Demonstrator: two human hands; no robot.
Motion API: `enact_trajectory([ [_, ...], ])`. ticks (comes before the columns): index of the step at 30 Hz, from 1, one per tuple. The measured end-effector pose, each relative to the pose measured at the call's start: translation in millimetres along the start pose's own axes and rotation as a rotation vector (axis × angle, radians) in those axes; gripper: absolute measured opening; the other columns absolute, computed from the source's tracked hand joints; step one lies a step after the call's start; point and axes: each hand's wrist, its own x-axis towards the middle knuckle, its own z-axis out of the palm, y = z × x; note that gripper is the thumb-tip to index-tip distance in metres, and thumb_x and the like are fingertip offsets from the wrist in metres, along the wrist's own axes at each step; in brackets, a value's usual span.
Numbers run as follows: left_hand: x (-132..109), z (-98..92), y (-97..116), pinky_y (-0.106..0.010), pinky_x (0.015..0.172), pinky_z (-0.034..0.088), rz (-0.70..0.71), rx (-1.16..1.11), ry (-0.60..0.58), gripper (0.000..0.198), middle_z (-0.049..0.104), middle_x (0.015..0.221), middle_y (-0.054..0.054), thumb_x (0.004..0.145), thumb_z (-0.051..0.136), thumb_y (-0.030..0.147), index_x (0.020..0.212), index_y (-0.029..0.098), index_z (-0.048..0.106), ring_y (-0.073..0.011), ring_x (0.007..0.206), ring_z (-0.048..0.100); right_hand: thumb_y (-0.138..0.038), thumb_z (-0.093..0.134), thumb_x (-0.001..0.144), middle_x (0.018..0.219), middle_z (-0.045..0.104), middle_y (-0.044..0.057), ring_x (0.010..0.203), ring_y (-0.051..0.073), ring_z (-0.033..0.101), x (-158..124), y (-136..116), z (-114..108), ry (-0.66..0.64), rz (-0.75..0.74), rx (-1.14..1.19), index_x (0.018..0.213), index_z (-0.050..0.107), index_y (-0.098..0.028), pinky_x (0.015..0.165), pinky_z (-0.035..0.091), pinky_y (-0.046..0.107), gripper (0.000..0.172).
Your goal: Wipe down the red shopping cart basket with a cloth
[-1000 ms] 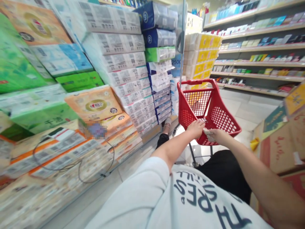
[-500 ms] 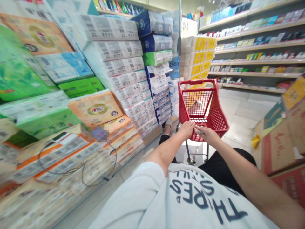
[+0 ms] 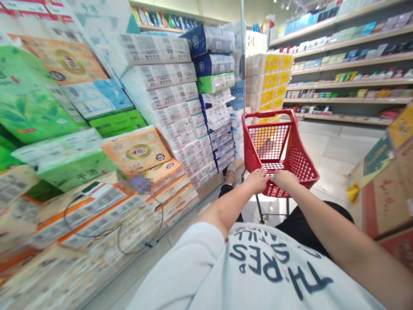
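Note:
A red plastic shopping cart [image 3: 298,165] with mesh sides stands right in front of me, its raised handle bar [image 3: 269,113] on the far side. My left hand [image 3: 257,180] is bent over the left part of the cart's near edge. Close beside it, fingertips nearly meeting, my right hand [image 3: 285,179] is curled on the same edge. Both hands look closed on the cart, though the undersides of the fingers are hidden. Under the basket are the thin metal legs [image 3: 259,209] of the cart, near my black trousers [image 3: 335,213].
Stacked tissue packs [image 3: 179,92] rise along the left, with orange packs [image 3: 138,148] and a loose cable [image 3: 121,241] nearer me. Yellow-sided packs [image 3: 272,82] stand behind the cart beside a metal pole [image 3: 243,51]. Stocked shelves [image 3: 351,77] are back right, cardboard boxes [image 3: 380,198] at right.
The cart sits slightly lower and further right in view and looks a bit larger. My right hand's fingers, stretched out before, are now curled in. The left-hand stacks have shifted slightly right and down.

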Motion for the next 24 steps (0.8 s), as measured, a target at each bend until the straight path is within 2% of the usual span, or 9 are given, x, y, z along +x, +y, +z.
enact_trajectory([
  [3,-2,-1.3,1,-0.04,0.115,0.024,-0.048,-0.019,-0.008,0.05,0.036,0.148,-0.018,0.095,0.041,0.041,0.132,0.01,0.049,-0.0291,0.141,0.028,-0.029,0.045,0.088,0.092,0.069,0.017,0.091,0.028,0.064,-18,-5,2,0.041,0.068,-0.043,0.098,0.068,-0.015,0.08,0.044,0.041,0.029],
  [5,-1,-1.9,-3,-0.04,0.115,0.025,-0.113,-0.025,-0.032,0.056,0.035,0.149,-0.018,0.095,0.036,0.05,0.131,0.009,0.05,-0.0288,0.142,0.025,-0.032,0.045,0.088,0.104,0.067,0.015,0.102,0.03,0.058,-32,-9,5,0.125,0.058,-0.086,0.105,0.065,-0.019,0.086,0.041,0.045,0.03],
  [7,1,-2.4,-8,-0.039,0.114,0.026,-0.159,-0.018,-0.056,0.055,0.035,0.15,-0.016,0.096,0.033,0.049,0.13,0.011,0.051,-0.0267,0.142,0.025,-0.037,0.046,0.088,0.109,0.065,0.013,0.105,0.031,0.053,-41,-13,11,0.213,0.046,-0.115,0.113,0.062,-0.022,0.087,0.039,0.046,0.033],
  [10,2,-1.6,-15,-0.039,0.114,0.027,-0.185,-0.001,-0.084,0.046,0.036,0.15,-0.014,0.098,0.031,0.038,0.129,0.012,0.052,-0.0249,0.142,0.027,-0.037,0.045,0.089,0.112,0.064,0.014,0.103,0.03,0.051,-42,-17,20,0.304,0.007,-0.12,0.129,0.051,-0.02,0.085,0.04,0.043,0.044],
  [12,0,0.8,-16,-0.041,0.114,0.027,-0.195,-0.003,-0.085,0.043,0.033,0.151,-0.015,0.097,0.034,0.032,0.134,0.014,0.048,-0.0259,0.142,0.026,-0.029,0.046,0.089,0.112,0.064,0.014,0.102,0.03,0.052,-37,-17,24,0.315,-0.068,-0.098,0.13,0.051,-0.016,0.086,0.042,0.042,0.043],
  [15,-7,6.2,-16,-0.044,0.115,0.024,-0.2,-0.015,-0.062,0.054,0.022,0.154,-0.02,0.091,0.046,0.031,0.141,0.015,0.037,-0.0298,0.143,0.021,-0.013,0.042,0.085,0.125,0.059,0.012,0.108,0.027,0.051,-34,-15,30,0.347,-0.277,-0.023,0.132,0.049,-0.016,0.094,0.042,0.041,0.048],
  [18,-11,9.6,-19,-0.043,0.116,0.021,-0.201,-0.043,-0.05,0.057,0.018,0.154,-0.024,0.088,0.051,0.029,0.14,0.011,0.038,-0.0319,0.144,0.018,-0.008,0.037,0.084,0.136,0.052,0.01,0.114,0.025,0.05,-38,-11,39,0.424,-0.38,0.047,0.14,0.038,-0.016,0.1,0.041,0.041,0.057],
  [20,-11,9.4,-22,-0.042,0.116,0.022,-0.201,-0.073,-0.054,0.051,0.019,0.154,-0.023,0.088,0.049,0.026,0.137,0.014,0.041,-0.0311,0.143,0.019,-0.011,0.037,0.086,0.133,0.054,0.011,0.114,0.026,0.05,-42,-9,47,0.434,-0.391,0.049,0.137,0.044,-0.015,0.099,0.042,0.042,0.051],
  [24,-9,6.4,-27,-0.044,0.115,0.023,-0.212,-0.128,-0.072,0.046,0.02,0.156,-0.017,0.089,0.05,0.027,0.134,0.02,0.046,-0.0303,0.144,0.019,-0.01,0.04,0.087,0.133,0.054,0.011,0.113,0.026,0.051,-44,-7,56,0.389,-0.409,-0.008,0.117,0.062,-0.019,0.096,0.044,0.042,0.039],
])
